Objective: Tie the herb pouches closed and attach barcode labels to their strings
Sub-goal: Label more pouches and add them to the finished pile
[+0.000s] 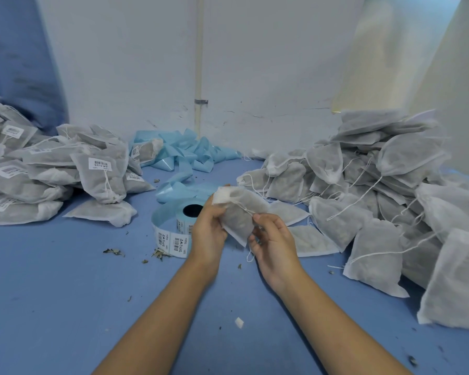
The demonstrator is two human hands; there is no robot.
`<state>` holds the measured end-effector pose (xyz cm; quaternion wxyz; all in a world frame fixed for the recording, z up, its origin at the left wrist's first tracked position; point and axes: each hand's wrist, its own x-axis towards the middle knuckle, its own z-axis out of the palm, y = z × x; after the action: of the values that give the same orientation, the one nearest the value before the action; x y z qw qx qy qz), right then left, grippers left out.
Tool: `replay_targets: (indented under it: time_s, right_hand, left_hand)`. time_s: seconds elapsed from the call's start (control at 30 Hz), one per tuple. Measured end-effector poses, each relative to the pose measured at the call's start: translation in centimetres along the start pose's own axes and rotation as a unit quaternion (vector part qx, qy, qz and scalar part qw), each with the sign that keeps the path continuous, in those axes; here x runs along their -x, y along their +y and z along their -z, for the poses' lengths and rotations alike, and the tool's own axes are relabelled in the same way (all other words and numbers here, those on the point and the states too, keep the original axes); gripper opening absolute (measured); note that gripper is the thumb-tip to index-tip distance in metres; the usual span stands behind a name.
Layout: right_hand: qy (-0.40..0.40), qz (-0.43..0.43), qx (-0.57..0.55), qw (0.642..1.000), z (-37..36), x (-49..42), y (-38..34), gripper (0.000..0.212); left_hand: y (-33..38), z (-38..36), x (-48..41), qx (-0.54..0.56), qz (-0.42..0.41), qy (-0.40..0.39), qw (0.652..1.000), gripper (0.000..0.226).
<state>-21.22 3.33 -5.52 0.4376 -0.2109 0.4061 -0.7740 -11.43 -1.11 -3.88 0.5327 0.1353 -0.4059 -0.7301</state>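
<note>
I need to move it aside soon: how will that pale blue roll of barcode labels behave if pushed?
The pale blue roll of barcode labels lies flat on its side, so it probably slides rather than rolls. Its loose printed tail looks floppy and may drag or unwind. It likely feels light.

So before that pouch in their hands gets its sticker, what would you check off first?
1. Herb pouch held firmly: ok, left hand grips its side.
2. Drawstring in hand: ok, right hand pinches it.
3. Neck tied closed: cannot tell, though the top looks gathered.
4. Barcode label roll nearby: ok, it lies just left of the hands with labels trailing out.
5. Label already on this pouch: not ok, none visible.
6. Labelled pile separate from untied pile: ok.
</note>
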Motion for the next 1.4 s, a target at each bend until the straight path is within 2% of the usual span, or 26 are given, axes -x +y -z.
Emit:
replay_targets:
  time_s: [0.07,0.17,0.3,0.47,0.53,0.6,0.67,0.77,0.83,0.87,0.97,1.0,1.03,1.1,1.17,1.27,1.4]
  right_hand:
    - [0.006,0.003,-0.019,1.0,-0.1,0.0,0.1,0.021]
    - [-0.007,0.011,-0.026,1.0,-0.2,0.1,0.4,0.02]
    - [-0.035,0.042,0.052,0.997,-0.3,0.2,0.8,0.016]
    - [-0.056,0.08,0.216,0.972,-0.2,0.4,1.3,0.011]
    - [-0.047,0.113,0.312,0.942,-0.1,0.4,1.7,0.009]
    - [-0.06,0.183,0.42,0.887,-0.2,0.5,2.0,0.011]
    - [-0.107,0.23,0.507,0.824,-0.2,0.6,2.3,0.03]
    - [-0.151,0.239,0.6,0.748,-0.1,0.6,2.6,0.043]
    - [-0.15,0.245,0.622,0.728,-0.1,0.6,2.8,0.036]
    - [-0.146,0.25,0.615,0.733,-0.1,0.6,2.8,0.031]
    - [-0.13,0.244,0.546,0.791,-0.6,0.8,2.5,0.031]
    - [-0.13,0.249,0.546,0.79,-0.6,0.8,2.3,0.03]
    - [-0.129,0.266,0.572,0.765,-0.6,0.9,2.0,0.026]
    - [-0.118,0.306,0.642,0.693,-0.1,0.8,1.5,0.01]
    - [-0.087,0.323,0.689,0.643,0.4,0.5,0.7,0.008]
    - [-0.03,0.322,0.739,0.591,1.3,-0.3,0.0,0.014]
    - [0.039,0.297,0.751,0.588,2.1,-1.1,-0.2,0.017]
  left_hand:
    - [-0.6,-0.2,0.2,-0.073,-0.001,0.019,0.997,0.029]
    - [-1.8,-0.5,0.5,-0.226,-0.038,0.076,0.97,0.038]
    - [-1.5,-0.5,0.5,-0.237,-0.081,0.115,0.961,0.017]
    - [-0.4,-0.2,0.2,-0.282,-0.114,0.163,0.939,0.015]
    - [0.0,-0.2,-0.1,-0.271,-0.123,0.177,0.938,0.015]
    - [0.4,-0.3,-0.3,-0.252,-0.119,0.19,0.941,0.011]
    - [0.8,-0.2,-0.5,-0.216,-0.098,0.207,0.949,0.003]
    - [0.8,0.0,-0.5,-0.156,-0.078,0.213,0.961,0.015]
    - [0.9,0.0,-0.5,-0.137,-0.075,0.212,0.965,0.021]
    - [0.9,-0.1,-0.5,-0.135,-0.074,0.21,0.966,0.024]
    - [0.9,-0.3,-0.4,-0.166,-0.067,0.191,0.965,0.03]
    - [0.9,-0.3,-0.3,-0.173,-0.059,0.193,0.964,0.031]
    - [0.8,-0.4,-0.2,-0.178,-0.051,0.2,0.962,0.031]
    - [0.8,-0.1,-0.1,-0.196,-0.04,0.222,0.954,0.029]
    - [0.9,0.6,0.0,-0.257,-0.041,0.238,0.936,0.024]
    - [1.0,2.0,0.4,-0.433,-0.052,0.217,0.873,0.02]
    - [0.6,3.6,0.9,-0.582,-0.062,0.19,0.788,0.027]
